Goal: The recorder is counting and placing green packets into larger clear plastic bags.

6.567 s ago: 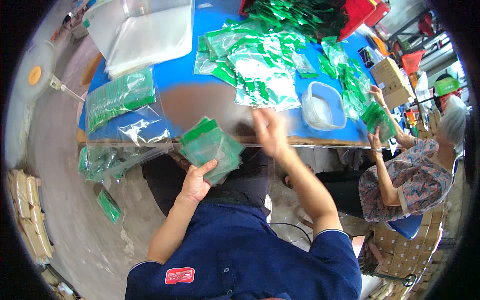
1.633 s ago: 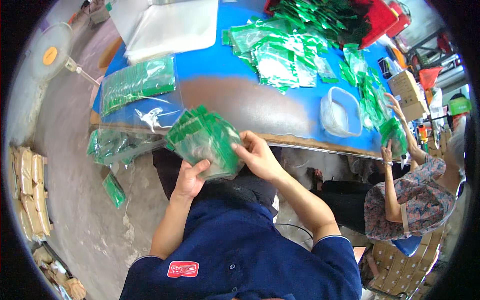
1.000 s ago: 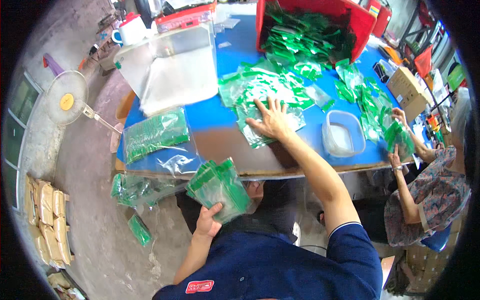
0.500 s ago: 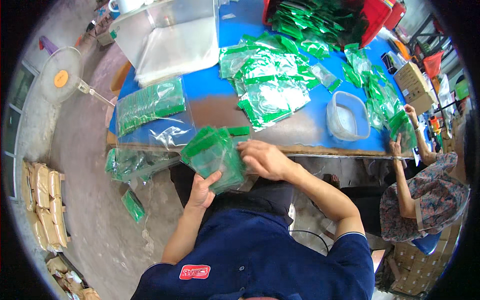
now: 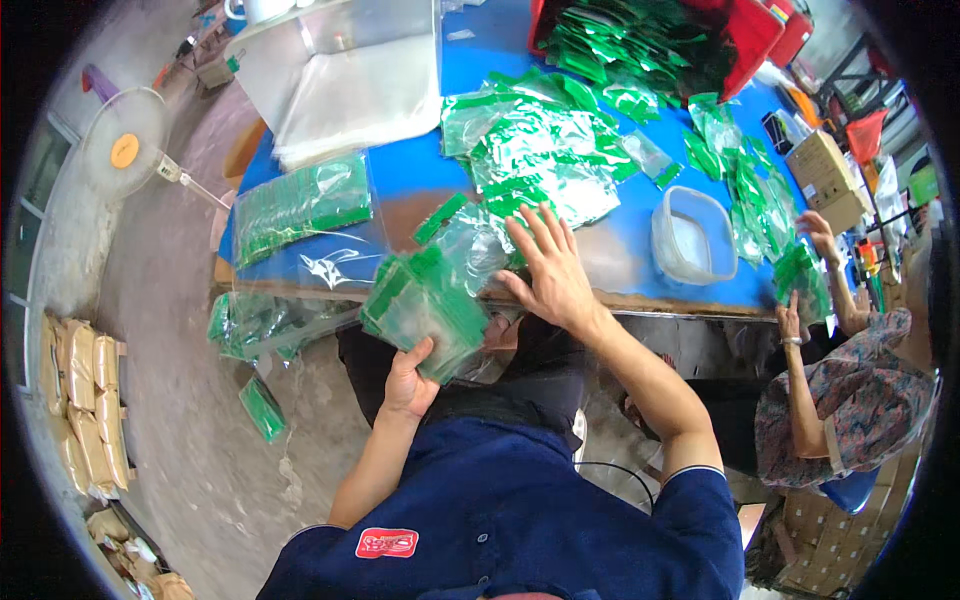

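Observation:
My left hand [image 5: 410,380] grips a thick stack of clear plastic packets with green ends [image 5: 425,312], held at the table's front edge above my lap. Its thumb presses on top of the stack. To the right, my right hand [image 5: 553,275] is open with its fingers spread, palm down over the table edge. Beside its fingers a single clear packet with a green strip [image 5: 472,243] lies between the stack and the loose pile of green packets [image 5: 545,150]. Whether the fingertips touch that packet, I cannot tell.
A large clear bag of neatly rowed packets [image 5: 305,208] lies at the left, below a bin of clear plastic sheets [image 5: 350,100]. Rightward stand a clear tub [image 5: 692,240] and a tilted red crate [image 5: 745,60]. A co-worker [image 5: 840,410] handles packets at the far right.
My right hand has moved up and away from the stack, its fingers spreading. A packet now lies between the stack and the pile. My left hand keeps its hold.

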A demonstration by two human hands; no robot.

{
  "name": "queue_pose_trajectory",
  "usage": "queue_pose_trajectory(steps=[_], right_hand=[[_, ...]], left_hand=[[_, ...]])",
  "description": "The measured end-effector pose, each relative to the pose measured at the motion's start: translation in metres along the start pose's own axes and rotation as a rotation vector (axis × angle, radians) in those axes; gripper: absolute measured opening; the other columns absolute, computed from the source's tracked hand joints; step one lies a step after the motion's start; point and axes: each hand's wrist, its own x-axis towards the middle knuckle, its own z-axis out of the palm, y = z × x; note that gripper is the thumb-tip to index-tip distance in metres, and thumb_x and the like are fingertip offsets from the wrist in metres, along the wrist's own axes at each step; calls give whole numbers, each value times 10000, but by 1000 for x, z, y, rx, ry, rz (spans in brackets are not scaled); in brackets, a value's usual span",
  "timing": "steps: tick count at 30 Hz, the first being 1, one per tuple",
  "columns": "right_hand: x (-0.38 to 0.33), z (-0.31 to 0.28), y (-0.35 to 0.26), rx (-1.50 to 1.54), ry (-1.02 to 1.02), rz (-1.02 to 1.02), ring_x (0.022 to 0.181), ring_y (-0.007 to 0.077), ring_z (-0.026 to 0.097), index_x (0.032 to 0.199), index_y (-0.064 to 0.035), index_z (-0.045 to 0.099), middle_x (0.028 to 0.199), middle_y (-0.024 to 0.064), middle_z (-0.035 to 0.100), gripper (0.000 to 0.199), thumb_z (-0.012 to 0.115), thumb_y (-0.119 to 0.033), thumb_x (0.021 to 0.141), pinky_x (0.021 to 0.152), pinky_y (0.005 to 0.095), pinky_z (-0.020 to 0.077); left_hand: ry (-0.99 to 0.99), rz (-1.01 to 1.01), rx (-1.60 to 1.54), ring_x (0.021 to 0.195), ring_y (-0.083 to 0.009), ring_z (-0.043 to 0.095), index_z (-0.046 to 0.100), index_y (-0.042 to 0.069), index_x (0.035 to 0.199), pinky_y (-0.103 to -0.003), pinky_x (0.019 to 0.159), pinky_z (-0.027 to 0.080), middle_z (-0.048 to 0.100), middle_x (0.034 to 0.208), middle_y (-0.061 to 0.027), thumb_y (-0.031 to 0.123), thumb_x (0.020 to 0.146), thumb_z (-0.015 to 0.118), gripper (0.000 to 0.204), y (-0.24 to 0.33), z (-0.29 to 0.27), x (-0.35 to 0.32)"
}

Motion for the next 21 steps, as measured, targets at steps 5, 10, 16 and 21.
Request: queue_pose_trajectory(steps=[5, 10, 16, 21], right_hand=[[-19, 18, -17, 58, -251, -301, 1455, 391, 304, 1461, -39, 425, 1511, 192, 422, 769, 635, -515, 894, 1199, 562, 205], [-29, 6, -15, 298, -193, -268, 1408, 419, 370, 1464, -25, 404, 1485, 234, 428, 850, 740, -471, 823, 1183, 523, 263], [-43, 18, 7, 49, -259, -167, 1446, 383, 322, 1513, -65, 359, 1544, 223, 360, 940, 789, -435, 763, 1203, 528, 212], [-56, 17, -51, 897, 230, 392, 934, 160, 671, 1223, -22, 563, 1175, 105, 642, 300, 659, -69, 943, 706, 323, 566]], left_hand=[[-8, 18, -57, 1298, -394, 512, 348, 24, 1473, -644, 1046, 438, 496, 1433, -181, 102, 943, 629, 604, 6, -6, -3], [62, 16, -73, 1293, -295, 526, 456, 37, 1411, -494, 1132, 398, 562, 1363, -100, 6, 904, 649, 543, 12, 13, -13], [-37, -86, -57, 1277, -286, 543, 465, 46, 1416, -473, 1100, 426, 576, 1359, -93, 37, 841, 717, 628, 11, -14, -26], [-152, -133, -133, 1233, -293, 581, 500, 50, 1400, -467, 1064, 451, 613, 1333, -103, 54, 810, 757, 644, -2, -29, -27]])
